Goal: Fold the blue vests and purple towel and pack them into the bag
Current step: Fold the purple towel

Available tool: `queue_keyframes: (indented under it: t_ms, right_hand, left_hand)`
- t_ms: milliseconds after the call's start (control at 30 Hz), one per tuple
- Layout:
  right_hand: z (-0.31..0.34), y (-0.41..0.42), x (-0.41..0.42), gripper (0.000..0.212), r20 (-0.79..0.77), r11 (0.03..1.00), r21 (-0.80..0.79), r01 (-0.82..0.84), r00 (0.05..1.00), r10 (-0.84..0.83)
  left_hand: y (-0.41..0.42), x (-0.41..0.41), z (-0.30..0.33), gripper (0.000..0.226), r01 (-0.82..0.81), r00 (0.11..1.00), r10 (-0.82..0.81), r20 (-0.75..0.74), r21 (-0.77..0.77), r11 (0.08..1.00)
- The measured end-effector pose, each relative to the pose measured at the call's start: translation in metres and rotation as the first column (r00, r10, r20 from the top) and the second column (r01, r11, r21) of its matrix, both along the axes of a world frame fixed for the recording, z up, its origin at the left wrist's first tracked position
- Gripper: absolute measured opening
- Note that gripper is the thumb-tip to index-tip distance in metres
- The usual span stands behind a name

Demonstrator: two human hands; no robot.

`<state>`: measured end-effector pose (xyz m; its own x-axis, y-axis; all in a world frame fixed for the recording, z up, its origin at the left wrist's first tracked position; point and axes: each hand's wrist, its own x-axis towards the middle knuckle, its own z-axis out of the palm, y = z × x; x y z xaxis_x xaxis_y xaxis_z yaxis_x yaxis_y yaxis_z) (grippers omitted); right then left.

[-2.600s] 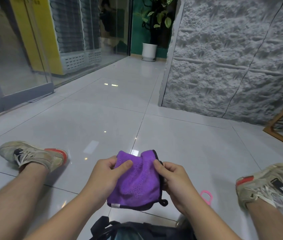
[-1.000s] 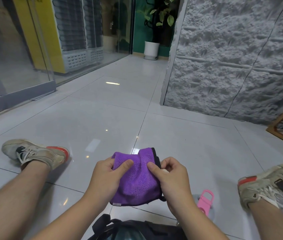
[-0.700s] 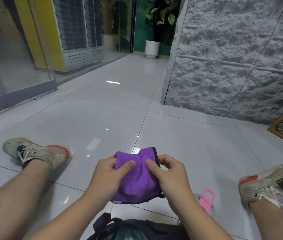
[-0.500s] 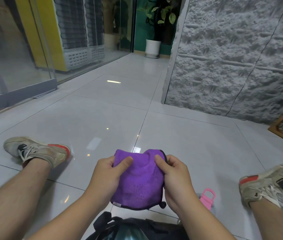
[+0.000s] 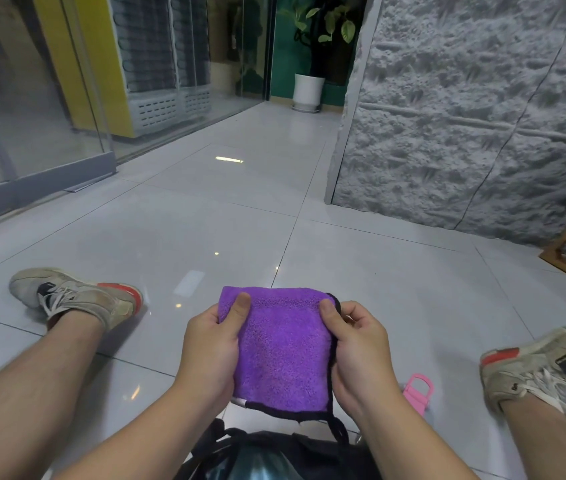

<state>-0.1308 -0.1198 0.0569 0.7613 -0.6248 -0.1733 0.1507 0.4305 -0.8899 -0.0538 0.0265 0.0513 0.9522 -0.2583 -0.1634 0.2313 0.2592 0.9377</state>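
You hold the purple towel (image 5: 283, 348) in the air just above the bag (image 5: 267, 455), and both hands clamp it. Your left hand (image 5: 210, 351) pinches its left edge with the thumb laid on top, and your right hand (image 5: 359, 355) grips the black-trimmed right edge. Held taut like this, the small folded square probably keeps its shape for dropping straight down into the bag. A pink clip (image 5: 418, 393) lies on the floor (image 5: 205, 230) right of the bag.
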Motion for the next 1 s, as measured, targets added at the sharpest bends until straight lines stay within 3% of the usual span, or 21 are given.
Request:
queue_keyframes:
  t_ms: [100, 167, 367, 500, 600, 767, 900, 1000]
  right_hand:
    - [0.001, -0.002, 0.0, 0.017, -0.011, 0.999, 0.014, -0.039, 0.999, 0.039]
    - [0.002, -0.005, -0.001, 0.016, -0.018, 0.996, 0.015, -0.092, 0.996, 0.092]
    - [0.006, -0.019, -0.007, 0.071, -0.052, 0.942, 0.071, -0.328, 0.942, 0.332]
    - [-0.002, -0.022, -0.008, 0.033, -0.186, 0.942, -0.024, -0.336, 0.927, 0.326]
    - [-0.007, -0.026, -0.011, 0.02, -0.246, 0.952, -0.048, -0.302, 0.927, 0.282]
    - [-0.006, -0.021, -0.022, 0.021, -0.284, 0.943, -0.02, -0.331, 0.907, 0.312]
    - [-0.012, -0.013, -0.038, 0.037, -0.339, 0.91, 0.01, -0.414, 0.855, 0.393]
    - [-0.016, -0.005, -0.052, 0.031, -0.428, 0.915, 0.017, -0.403, 0.824, 0.371]
  left_hand:
    - [0.0, 0.0, -0.002, 0.027, 0.019, 0.999, -0.019, -0.028, -0.023, 1.0]
    - [0.001, 0.001, -0.001, 0.022, 0.075, 0.996, -0.076, -0.038, -0.045, 0.996]
    - [0.013, 0.011, 0.001, 0.03, 0.224, 0.973, -0.227, -0.048, -0.058, 0.973]
    - [0.02, 0.012, -0.011, 0.021, 0.284, 0.953, -0.287, -0.097, -0.045, 0.958]
    - [0.024, 0.007, -0.022, 0.026, 0.342, 0.934, -0.345, -0.09, -0.044, 0.939]
    - [0.026, -0.009, -0.028, 0.04, 0.409, 0.909, -0.413, -0.058, -0.068, 0.91]
    - [0.033, -0.019, -0.028, 0.047, 0.429, 0.9, -0.432, -0.054, -0.062, 0.901]
    - [0.043, -0.027, -0.029, 0.045, 0.412, 0.908, -0.412, -0.078, -0.013, 0.911]
